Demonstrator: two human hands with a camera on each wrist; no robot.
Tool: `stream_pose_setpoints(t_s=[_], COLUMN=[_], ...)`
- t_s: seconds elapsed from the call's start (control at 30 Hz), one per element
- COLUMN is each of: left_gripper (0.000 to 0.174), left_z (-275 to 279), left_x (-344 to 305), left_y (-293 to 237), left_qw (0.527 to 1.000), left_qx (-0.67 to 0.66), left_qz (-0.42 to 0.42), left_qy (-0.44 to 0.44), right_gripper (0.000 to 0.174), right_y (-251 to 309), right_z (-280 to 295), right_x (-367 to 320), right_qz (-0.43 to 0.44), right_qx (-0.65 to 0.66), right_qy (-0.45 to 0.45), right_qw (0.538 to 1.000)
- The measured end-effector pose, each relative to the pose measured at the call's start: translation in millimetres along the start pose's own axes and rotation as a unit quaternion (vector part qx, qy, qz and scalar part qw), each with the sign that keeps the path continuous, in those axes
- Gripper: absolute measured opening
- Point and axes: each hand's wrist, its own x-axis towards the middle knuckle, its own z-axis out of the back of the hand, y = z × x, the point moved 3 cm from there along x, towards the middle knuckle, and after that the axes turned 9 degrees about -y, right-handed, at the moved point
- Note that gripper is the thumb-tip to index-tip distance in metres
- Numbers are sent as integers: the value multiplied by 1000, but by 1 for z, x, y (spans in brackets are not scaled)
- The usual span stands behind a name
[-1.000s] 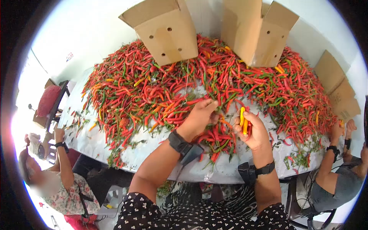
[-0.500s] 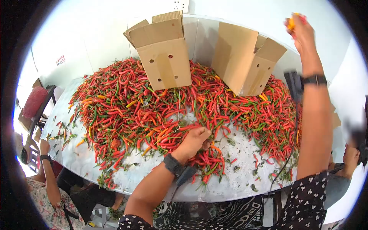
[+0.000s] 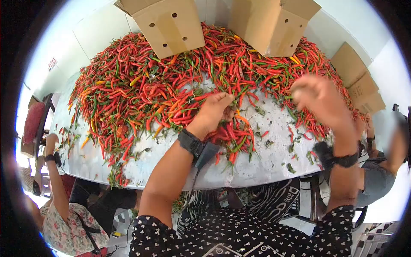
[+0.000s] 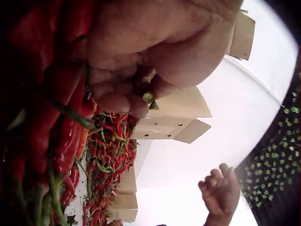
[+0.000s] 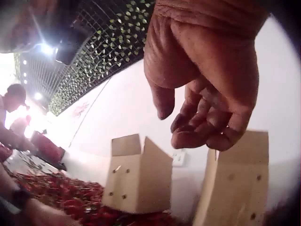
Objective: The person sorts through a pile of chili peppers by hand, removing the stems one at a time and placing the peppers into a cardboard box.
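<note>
Over the red chilies point(image 3: 171, 92) in the head view, the left hand point(image 3: 209, 113) has its fingers bent together. The left wrist view shows this hand point(image 4: 160, 47) pinching a small green stem point(image 4: 148, 97) at its fingertips; what the palm holds is hidden. A small bunch of chilies point(image 3: 231, 135) lies just below it on the table. The right hand point(image 3: 321, 98), blurred, hangs in the air above the right side of the pile. Its fingers are loosely bent with nothing visible between them in the right wrist view, where the hand point(image 5: 202, 75) fills the upper part.
Two cardboard boxes point(image 3: 173, 30) point(image 3: 274, 28) stand behind the pile on the metal table point(image 3: 201, 175). Another box point(image 3: 359, 81) is at the right. Stems and leaves are scattered across the tabletop. One person point(image 3: 72, 222) sits at the left, others at the right.
The right hand rose to the upper right with yellow and red chilies, and has come back down without them. The left hand stays over the pile, fingers still bent. The head view has shifted.
</note>
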Motion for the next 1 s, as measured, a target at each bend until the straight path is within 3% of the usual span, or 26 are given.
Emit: stream_pose_setpoints(t_s=[0.1,0.13,0.27,0.33,0.47,0.57,0.63,0.77,1.0], left_gripper=[19,19,18,18,18,15,11,8,14], left_z=[1,1,0,0,0,0,-1,-4,-21], left_x=[0,0,-4,-3,-3,-3,-4,-4,-20], left_y=[1,0,-3,-3,-3,-3,-4,-4,-16], left_qw=[1000,1000,999,999,1000,999,1000,1000,980], left_qx=[-10,-20,-23,-31,-23,-37,-31,-14,176], left_qz=[2,9,9,7,1,3,3,9,-84], left_qy=[-12,-19,-24,-21,-15,-7,-2,-7,35], right_gripper=[17,20,24,27,26,26,25,21,20], right_y=[-38,-48,-70,-76,-87,-94,-102,-87,-84], right_z=[-59,-76,-120,-128,-134,-129,-122,-105,-112], right_x=[-24,-29,-32,-31,-26,-18,-15,-6,-9], right_qz=[-18,34,50,49,42,13,-174,-110,-141], right_qx=[-1,-27,-87,-161,-160,-80,118,148,312], right_qy=[105,103,96,44,19,70,75,20,35], right_qw=[994,994,990,985,986,994,975,983,939])
